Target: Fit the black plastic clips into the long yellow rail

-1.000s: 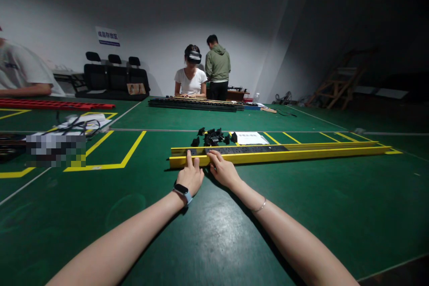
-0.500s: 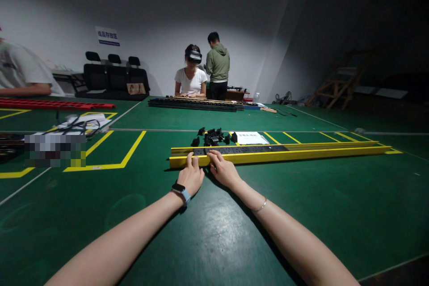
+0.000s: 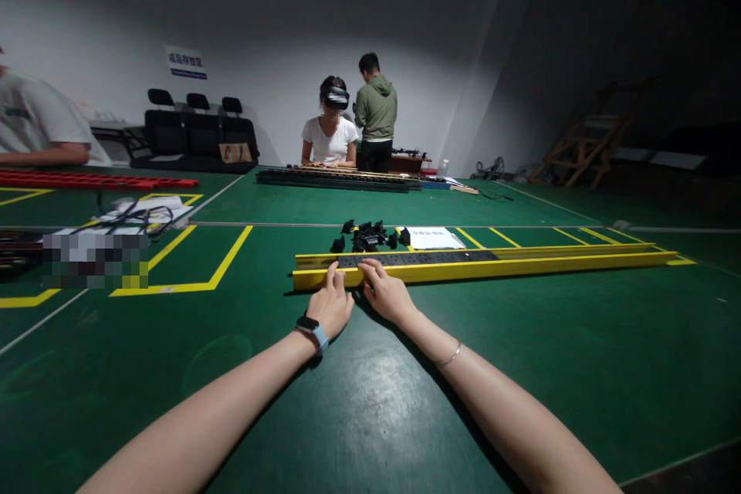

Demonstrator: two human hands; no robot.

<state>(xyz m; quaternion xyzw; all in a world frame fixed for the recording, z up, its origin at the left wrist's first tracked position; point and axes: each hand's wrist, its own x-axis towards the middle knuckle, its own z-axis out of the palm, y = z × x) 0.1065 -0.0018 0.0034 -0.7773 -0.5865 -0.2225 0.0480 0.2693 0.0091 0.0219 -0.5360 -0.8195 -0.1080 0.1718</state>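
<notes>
A long yellow channel rail (image 3: 492,271) lies across the green table in front of me, with a row of black socket modules (image 3: 431,257) inside its left part. My left hand (image 3: 331,307), with a watch at the wrist, has its fingers bent over the near wall of the rail by the left end of the modules. Close beside it, my right hand (image 3: 387,295) has its fingers curled over the same wall, the fingertips by the modules. The fingertips are partly hidden, so their exact contact is unclear. Both hands are closed on the rail's edge.
Behind the rail lie a pile of small black parts (image 3: 370,236) and a white paper sign (image 3: 434,238). Cables and papers (image 3: 144,212) are at the left, near red rails (image 3: 98,181). Dark rails (image 3: 336,181) lie before a seated person (image 3: 329,137); another person (image 3: 377,108) stands behind.
My left fingers have shifted slightly right along the rail's edge. My right hand stays in nearly the same place, and the rail shows no clear movement.
</notes>
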